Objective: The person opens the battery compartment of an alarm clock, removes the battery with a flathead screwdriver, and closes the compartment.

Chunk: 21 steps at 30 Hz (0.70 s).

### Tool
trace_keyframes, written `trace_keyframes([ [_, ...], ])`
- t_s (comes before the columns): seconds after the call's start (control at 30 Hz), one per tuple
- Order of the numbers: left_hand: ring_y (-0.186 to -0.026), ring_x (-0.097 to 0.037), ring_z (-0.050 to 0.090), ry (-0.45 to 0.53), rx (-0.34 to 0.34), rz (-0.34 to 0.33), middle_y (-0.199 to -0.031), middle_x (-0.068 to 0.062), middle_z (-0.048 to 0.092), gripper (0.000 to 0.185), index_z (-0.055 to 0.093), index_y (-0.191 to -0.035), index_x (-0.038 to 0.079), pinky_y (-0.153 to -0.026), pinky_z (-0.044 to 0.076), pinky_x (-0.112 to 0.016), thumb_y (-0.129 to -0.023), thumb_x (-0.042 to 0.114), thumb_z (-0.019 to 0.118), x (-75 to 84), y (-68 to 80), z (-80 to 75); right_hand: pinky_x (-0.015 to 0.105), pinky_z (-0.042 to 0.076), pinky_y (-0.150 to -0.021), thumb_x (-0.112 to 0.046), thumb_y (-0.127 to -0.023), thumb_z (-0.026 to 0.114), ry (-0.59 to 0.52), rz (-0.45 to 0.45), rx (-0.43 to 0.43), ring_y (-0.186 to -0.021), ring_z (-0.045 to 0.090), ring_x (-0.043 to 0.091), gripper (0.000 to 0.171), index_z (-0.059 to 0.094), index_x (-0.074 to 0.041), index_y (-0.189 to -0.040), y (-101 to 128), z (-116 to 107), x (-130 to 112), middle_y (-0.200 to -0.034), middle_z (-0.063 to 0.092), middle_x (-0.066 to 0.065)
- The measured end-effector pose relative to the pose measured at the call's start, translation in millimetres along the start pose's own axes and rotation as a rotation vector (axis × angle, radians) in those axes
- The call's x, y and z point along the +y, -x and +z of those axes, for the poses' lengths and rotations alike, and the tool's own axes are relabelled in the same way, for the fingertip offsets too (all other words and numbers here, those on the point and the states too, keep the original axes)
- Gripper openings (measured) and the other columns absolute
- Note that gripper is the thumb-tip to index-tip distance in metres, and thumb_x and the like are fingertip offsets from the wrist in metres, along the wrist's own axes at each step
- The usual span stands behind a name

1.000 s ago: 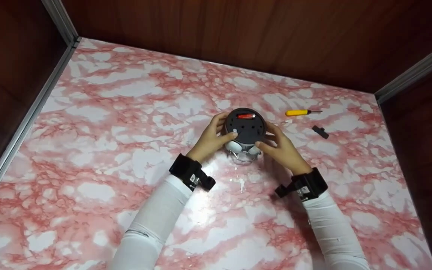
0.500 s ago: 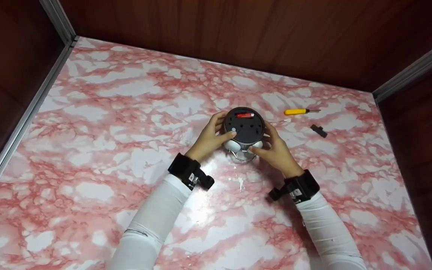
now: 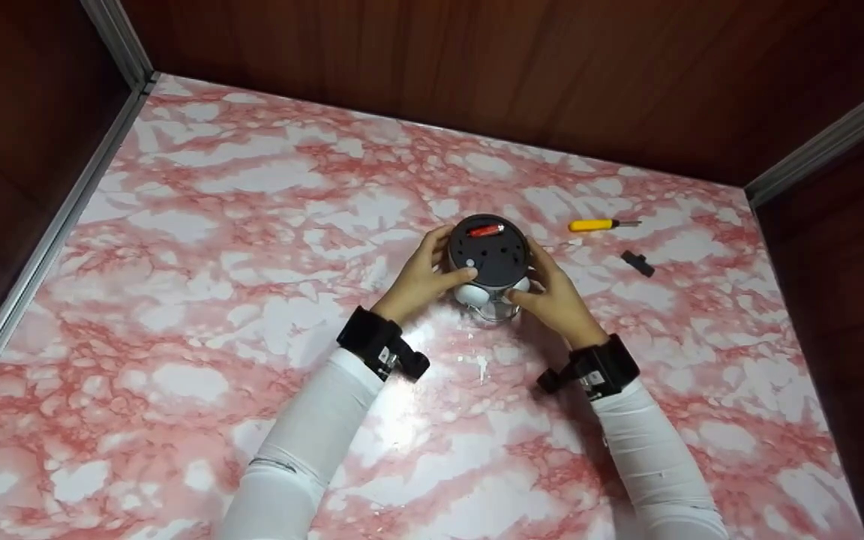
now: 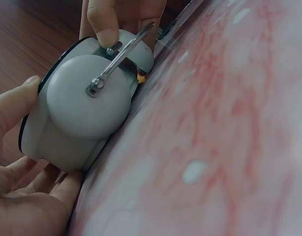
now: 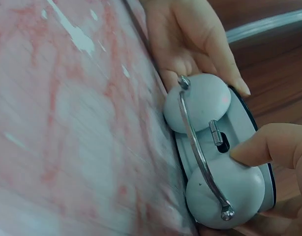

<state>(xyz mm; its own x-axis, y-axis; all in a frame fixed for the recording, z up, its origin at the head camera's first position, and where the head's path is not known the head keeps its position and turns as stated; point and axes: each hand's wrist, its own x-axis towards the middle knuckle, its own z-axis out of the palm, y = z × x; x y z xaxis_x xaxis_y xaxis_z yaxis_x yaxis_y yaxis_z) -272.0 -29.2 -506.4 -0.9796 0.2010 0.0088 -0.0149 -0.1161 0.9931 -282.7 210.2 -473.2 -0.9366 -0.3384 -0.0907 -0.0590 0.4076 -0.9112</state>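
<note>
Left hand (image 3: pixel 423 276): fingers curled round the rim of an alarm clock (image 3: pixel 496 262) at nine o'clock, thumb on its black back near seven. Right hand (image 3: pixel 553 296): grips the edge at three to four, thumb at five, against a white bell (image 5: pixel 225 189) beside the hammer (image 5: pixel 217 133). Clock sits mid-table (image 3: pixel 139 300), back up, red battery (image 3: pixel 485 231) at twelve. Farther out: yellow screwdriver (image 3: pixel 591 225) between two and three, small black part (image 3: pixel 637 263) about three.

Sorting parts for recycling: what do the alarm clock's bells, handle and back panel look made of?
Bells: likely painted metal, smooth white, soft sheen; plastic possible. Handle: probably chromed metal, bright glints. Back panel: seemingly plastic, matte black, dull surface.
</note>
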Motion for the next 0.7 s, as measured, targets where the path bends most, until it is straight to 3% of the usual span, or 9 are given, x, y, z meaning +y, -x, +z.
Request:
trace_keyframes([
  [0.27,-0.133,-0.026,0.052,0.003,0.003,0.02,-0.15,-0.018,0.042,0.09,0.031,-0.155,0.003,-0.106,0.048,-0.029,-0.082,0.006,0.084,-0.2,-0.4,2.6,0.051,0.026,-0.12,0.004,-0.085,0.069,-0.019,0.036,-0.092,-0.145,0.035,0.034,0.093,0.021,-0.012,-0.163,-7,-15,1,-0.16,0.035,0.017],
  [0.5,-0.135,-0.025,0.05,-0.084,-0.003,-0.019,-0.152,-0.017,0.033,0.094,0.032,-0.156,0.007,-0.108,0.045,-0.031,-0.081,0.017,0.087,-0.5,1.1,1.5,0.05,0.028,-0.119,0.01,-0.084,0.065,-0.066,0.022,-0.165,-0.146,0.035,0.031,0.092,0.022,-0.014,-0.163,-11,-23,5,-0.159,0.038,0.015],
  [0.7,-0.134,-0.023,0.045,-0.179,-0.051,-0.002,-0.153,-0.012,0.035,0.093,0.037,-0.155,0.013,-0.112,0.039,-0.037,-0.079,0.023,0.089,0.0,1.5,0.8,0.038,0.031,-0.116,0.015,-0.082,0.064,-0.116,-0.01,-0.245,-0.146,0.034,0.023,0.092,0.026,-0.012,-0.162,-17,-29,5,-0.161,0.037,0.008],
])
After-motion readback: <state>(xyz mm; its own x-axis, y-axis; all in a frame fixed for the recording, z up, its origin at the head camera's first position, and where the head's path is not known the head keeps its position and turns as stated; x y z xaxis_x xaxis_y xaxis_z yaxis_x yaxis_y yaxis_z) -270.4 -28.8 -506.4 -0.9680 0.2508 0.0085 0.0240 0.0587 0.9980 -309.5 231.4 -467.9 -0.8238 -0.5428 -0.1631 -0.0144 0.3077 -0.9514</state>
